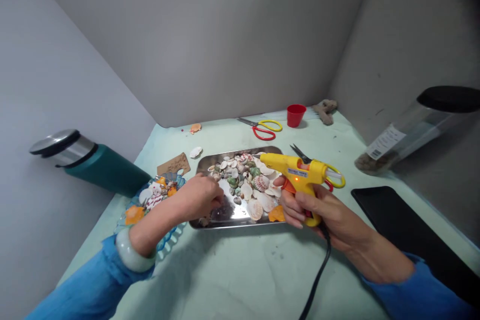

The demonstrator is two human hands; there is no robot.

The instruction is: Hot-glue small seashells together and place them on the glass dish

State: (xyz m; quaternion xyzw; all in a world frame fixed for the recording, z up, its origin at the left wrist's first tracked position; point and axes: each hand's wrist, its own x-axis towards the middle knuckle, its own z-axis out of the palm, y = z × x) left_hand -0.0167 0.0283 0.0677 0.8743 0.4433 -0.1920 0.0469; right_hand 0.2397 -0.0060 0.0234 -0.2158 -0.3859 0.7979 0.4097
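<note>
My right hand (313,207) is wrapped round the handle of a yellow hot glue gun (294,166), its nozzle pointing left over the tray. A small orange light glows on the gun's side, and a black cord hangs from the handle. My left hand (200,196) is over the left end of the metal tray (232,226), fingers curled down and together. Whatever those fingers hold, if anything, is hidden. Seashells (245,190) of several kinds lie heaped in the tray. Beneath my left forearm, a blue glass dish (165,245) holds shells and orange pieces.
A teal bottle (107,170) stands at the left. Behind the tray are red-and-yellow scissors (264,130), a red cup (296,116) and a brown card (174,164). More scissors (300,153) lie behind the gun. At right are a clear jar (405,132) and a black slab (405,225).
</note>
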